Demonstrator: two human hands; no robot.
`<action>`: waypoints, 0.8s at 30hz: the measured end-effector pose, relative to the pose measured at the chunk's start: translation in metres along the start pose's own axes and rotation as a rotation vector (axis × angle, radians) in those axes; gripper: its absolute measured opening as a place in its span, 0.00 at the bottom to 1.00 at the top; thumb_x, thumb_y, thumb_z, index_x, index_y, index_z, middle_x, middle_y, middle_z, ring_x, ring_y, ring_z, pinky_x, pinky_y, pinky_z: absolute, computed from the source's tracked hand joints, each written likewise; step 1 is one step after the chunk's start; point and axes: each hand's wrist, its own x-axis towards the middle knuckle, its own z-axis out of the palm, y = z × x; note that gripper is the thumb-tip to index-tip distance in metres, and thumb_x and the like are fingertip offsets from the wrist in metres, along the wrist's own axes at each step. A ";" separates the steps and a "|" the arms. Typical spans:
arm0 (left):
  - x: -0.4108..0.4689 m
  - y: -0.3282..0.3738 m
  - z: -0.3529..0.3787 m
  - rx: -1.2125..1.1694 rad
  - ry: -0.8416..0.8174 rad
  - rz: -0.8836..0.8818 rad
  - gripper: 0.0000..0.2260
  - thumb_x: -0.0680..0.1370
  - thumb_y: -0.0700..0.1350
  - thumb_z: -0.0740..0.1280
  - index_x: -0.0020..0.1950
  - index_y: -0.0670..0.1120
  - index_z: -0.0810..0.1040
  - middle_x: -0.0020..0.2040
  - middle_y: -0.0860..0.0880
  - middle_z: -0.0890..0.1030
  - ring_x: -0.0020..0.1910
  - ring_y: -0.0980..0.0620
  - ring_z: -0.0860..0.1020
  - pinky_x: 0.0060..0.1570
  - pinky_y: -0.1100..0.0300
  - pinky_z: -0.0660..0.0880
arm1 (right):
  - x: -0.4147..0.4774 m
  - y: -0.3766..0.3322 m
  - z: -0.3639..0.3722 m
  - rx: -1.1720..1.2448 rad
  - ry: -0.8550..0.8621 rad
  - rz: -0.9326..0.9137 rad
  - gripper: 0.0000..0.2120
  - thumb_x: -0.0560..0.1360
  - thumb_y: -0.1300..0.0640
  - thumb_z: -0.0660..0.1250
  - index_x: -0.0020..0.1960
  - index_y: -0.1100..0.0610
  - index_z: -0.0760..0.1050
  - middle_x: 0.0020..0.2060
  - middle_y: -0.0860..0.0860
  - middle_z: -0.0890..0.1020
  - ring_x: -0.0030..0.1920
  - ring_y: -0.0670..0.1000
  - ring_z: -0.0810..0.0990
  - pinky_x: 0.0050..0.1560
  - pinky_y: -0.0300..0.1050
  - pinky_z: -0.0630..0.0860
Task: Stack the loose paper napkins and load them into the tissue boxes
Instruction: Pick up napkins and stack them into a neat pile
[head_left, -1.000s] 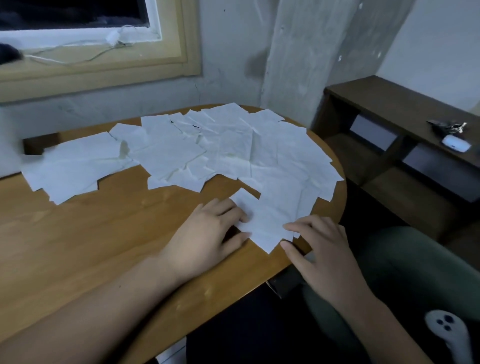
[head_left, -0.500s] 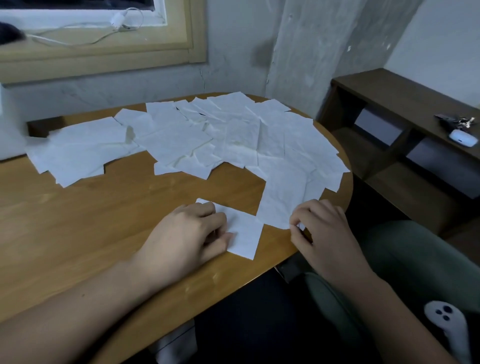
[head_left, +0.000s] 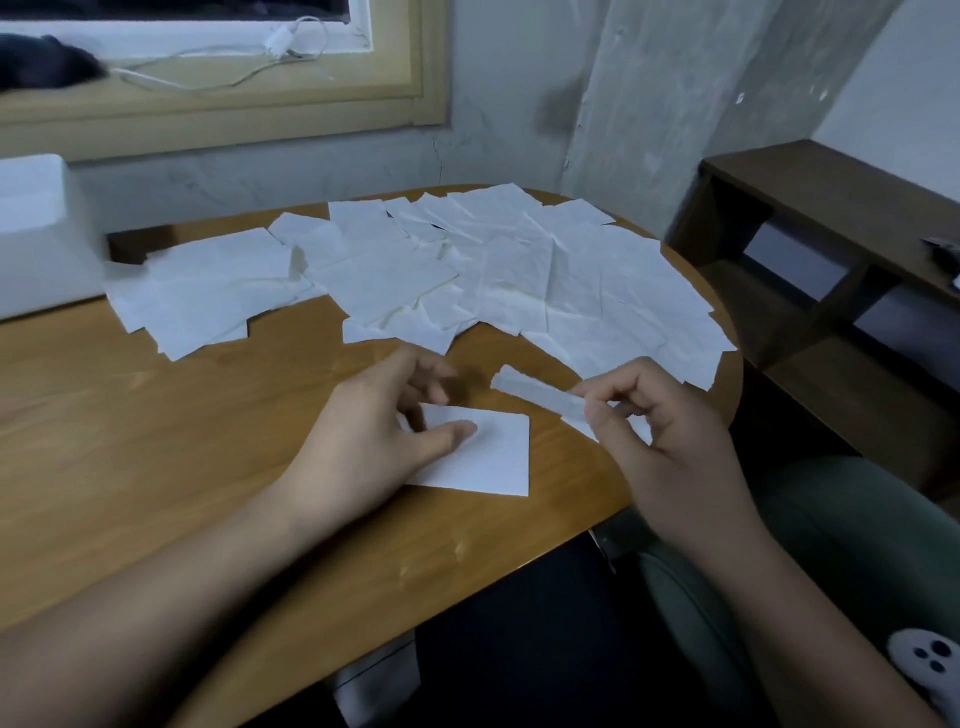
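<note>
Several loose white paper napkins (head_left: 519, 275) lie spread in overlapping layers across the far half of the wooden table (head_left: 156, 441). One napkin (head_left: 488, 457) lies flat near the front edge, and my left hand (head_left: 379, 441) rests on its left part with the thumb pressing it down. My right hand (head_left: 660, 436) pinches a second napkin (head_left: 535, 392) and holds it lifted above the table, edge toward me. A white tissue box (head_left: 41, 234) stands at the far left of the table.
A dark wooden shelf unit (head_left: 831, 249) stands right of the table. A window sill with a white cable (head_left: 218, 67) runs along the wall behind. My legs and a white game controller (head_left: 930, 665) are below the table's front edge.
My left hand slid one napkin out of the pile toward the front edge. My right hand picked another napkin off the pile and lifted it. The view tilted, bringing the box into sight.
</note>
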 end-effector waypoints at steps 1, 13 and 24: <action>0.002 0.000 -0.001 -0.046 -0.005 -0.019 0.23 0.73 0.57 0.81 0.64 0.61 0.77 0.56 0.61 0.82 0.54 0.58 0.82 0.47 0.69 0.73 | 0.000 -0.007 0.001 0.074 -0.007 0.007 0.06 0.82 0.58 0.69 0.48 0.49 0.80 0.51 0.38 0.86 0.55 0.45 0.84 0.56 0.43 0.79; 0.015 -0.005 -0.028 -0.666 -0.174 -0.199 0.11 0.78 0.44 0.78 0.54 0.38 0.84 0.57 0.30 0.83 0.57 0.24 0.80 0.60 0.36 0.77 | 0.014 -0.010 0.019 0.684 0.067 0.431 0.09 0.86 0.60 0.62 0.57 0.59 0.81 0.53 0.58 0.88 0.48 0.60 0.85 0.55 0.59 0.79; 0.020 -0.007 -0.039 -0.215 -0.204 -0.293 0.11 0.76 0.51 0.81 0.49 0.46 0.85 0.41 0.56 0.88 0.37 0.59 0.85 0.44 0.65 0.79 | 0.004 -0.001 0.042 0.182 -0.149 0.372 0.08 0.80 0.60 0.74 0.57 0.55 0.78 0.40 0.50 0.89 0.38 0.52 0.89 0.41 0.52 0.81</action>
